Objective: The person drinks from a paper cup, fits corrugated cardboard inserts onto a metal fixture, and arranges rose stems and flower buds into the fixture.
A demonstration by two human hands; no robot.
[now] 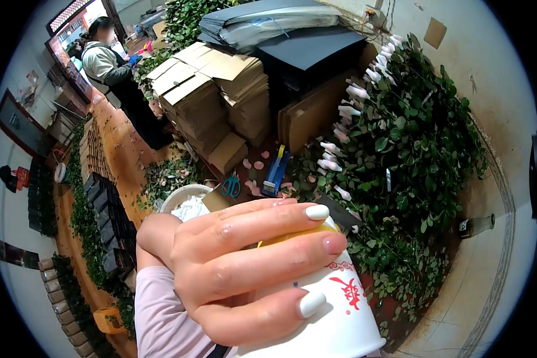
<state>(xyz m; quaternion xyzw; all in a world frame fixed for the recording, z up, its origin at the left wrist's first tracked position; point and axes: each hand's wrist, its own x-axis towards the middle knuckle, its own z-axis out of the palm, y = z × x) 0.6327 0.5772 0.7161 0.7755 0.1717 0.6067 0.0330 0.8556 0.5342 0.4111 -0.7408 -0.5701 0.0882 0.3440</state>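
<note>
My left hand (250, 265) reaches in from the left, very close to the camera, with its back facing me and a pale pink sleeve (167, 316) below the wrist. Its fingers are wrapped over a white paper cup (334, 319) that has red printed characters and a scroll pattern. The cup is tilted, and some yellow shows between the fingers; the hand covers its upper left side. My right hand is out of view. Beyond the fingers lie teal-handled scissors (231, 187) and a blue tool, perhaps a tape dispenser (275, 173).
At right stands a large heap of leafy stems with pale-wrapped flower heads (411, 125). Cardboard stacks (191, 113) and dark sheets (310, 51) rise ahead. A white bucket (172, 198) holds white paper. A bottle (477, 225) is near the wall. Another person (110, 71) stands at back left.
</note>
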